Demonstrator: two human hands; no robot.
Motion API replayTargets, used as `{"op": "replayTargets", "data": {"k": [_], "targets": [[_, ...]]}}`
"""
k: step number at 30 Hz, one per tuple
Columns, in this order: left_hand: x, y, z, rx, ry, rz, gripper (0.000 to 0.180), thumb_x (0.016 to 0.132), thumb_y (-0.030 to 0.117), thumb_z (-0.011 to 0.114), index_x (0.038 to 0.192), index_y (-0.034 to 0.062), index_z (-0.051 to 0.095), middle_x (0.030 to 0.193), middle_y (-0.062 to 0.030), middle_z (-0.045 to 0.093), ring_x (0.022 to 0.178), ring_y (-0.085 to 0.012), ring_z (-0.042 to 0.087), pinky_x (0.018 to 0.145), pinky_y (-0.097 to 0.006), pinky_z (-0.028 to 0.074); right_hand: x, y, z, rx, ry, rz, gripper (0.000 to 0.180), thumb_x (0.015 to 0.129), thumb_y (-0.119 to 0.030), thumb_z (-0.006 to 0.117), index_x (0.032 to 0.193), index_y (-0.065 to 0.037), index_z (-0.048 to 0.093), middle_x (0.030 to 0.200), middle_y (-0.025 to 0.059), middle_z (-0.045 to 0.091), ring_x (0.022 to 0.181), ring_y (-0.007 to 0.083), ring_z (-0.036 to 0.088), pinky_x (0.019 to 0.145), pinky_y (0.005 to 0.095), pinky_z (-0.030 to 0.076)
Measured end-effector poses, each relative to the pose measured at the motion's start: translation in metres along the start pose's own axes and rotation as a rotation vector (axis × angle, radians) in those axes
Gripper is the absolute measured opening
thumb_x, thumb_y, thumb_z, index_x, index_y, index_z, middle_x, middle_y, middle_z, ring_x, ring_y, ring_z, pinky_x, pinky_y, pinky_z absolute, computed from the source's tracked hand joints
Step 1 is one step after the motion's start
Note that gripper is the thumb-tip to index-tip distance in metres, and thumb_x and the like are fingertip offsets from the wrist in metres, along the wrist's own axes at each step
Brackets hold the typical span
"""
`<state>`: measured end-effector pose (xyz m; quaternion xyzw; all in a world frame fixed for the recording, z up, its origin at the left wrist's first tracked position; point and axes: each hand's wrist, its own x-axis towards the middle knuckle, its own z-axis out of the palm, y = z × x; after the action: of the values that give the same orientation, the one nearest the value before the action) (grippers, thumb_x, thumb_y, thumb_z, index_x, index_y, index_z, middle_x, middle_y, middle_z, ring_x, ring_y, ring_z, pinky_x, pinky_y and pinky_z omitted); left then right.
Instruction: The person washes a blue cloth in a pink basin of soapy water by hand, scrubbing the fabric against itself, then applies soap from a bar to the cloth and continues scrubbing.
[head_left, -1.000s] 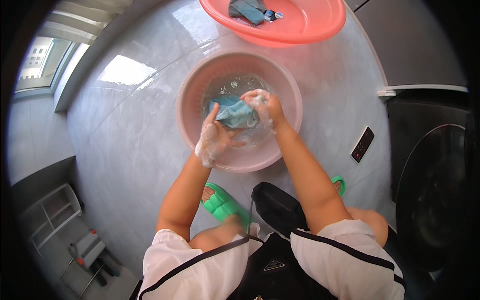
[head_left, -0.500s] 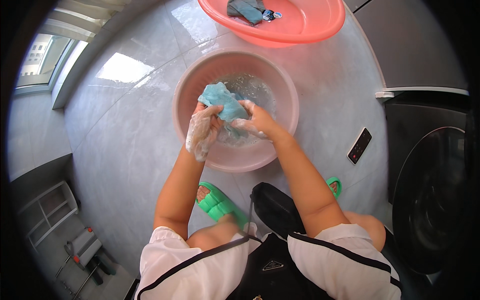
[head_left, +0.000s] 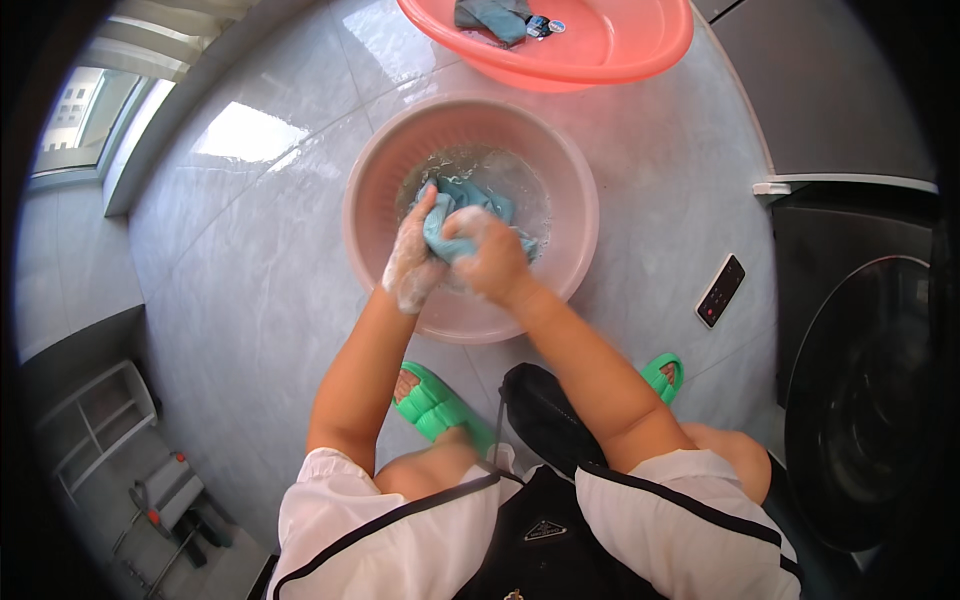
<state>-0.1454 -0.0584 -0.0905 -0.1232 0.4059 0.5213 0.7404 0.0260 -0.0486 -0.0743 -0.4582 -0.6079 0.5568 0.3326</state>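
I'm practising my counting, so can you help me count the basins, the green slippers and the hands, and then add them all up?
Basins: 2 (pale pink basin, coral basin)
Green slippers: 2 (left slipper, right slipper)
Hands: 2 (left hand and right hand, both at the blue cloth)
Total: 6

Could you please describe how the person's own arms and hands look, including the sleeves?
The left hand and right hand wear no gloves and carry white soapy foam; the right is blurred. The forearms are bare. The loose, short white fabric sleeves each have a narrow black stripe.
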Motion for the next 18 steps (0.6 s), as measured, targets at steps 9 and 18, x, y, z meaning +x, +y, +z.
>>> {"op": "replayTargets", "data": {"k": [9, 18], "targets": [[0.027, -0.057, 0.008, 0.175, 0.111, 0.3, 0.043, 0.115, 0.043, 0.068, 0.129, 0.0024, 0.073, 0.125, -0.0161, 0.078, 0.111, -0.0285, 0.078, 0.098, -0.043, 0.066, 0.032, 0.045, -0.015, -0.451, 0.2, 0.304, 0.025, 0.102, -0.031, 0.072, 0.087, -0.011, 0.077, 0.088, 0.015, 0.075, 0.081, 0.0421, 0.074, 0.072, 0.053, 0.06], [0.013, -0.031, -0.002, 0.137, 0.192, 0.274, 0.045, 0.12, 0.043, 0.059, 0.132, 0.0013, 0.071, 0.12, -0.0134, 0.08, 0.111, -0.0296, 0.078, 0.1, -0.044, 0.066, 0.031, 0.019, 0.015, -0.544, 0.225, 0.02, 0.032, 0.105, -0.037, 0.068, 0.093, -0.01, 0.08, 0.097, 0.0159, 0.08, 0.088, 0.0412, 0.077, 0.079, 0.0534, 0.06]]}}
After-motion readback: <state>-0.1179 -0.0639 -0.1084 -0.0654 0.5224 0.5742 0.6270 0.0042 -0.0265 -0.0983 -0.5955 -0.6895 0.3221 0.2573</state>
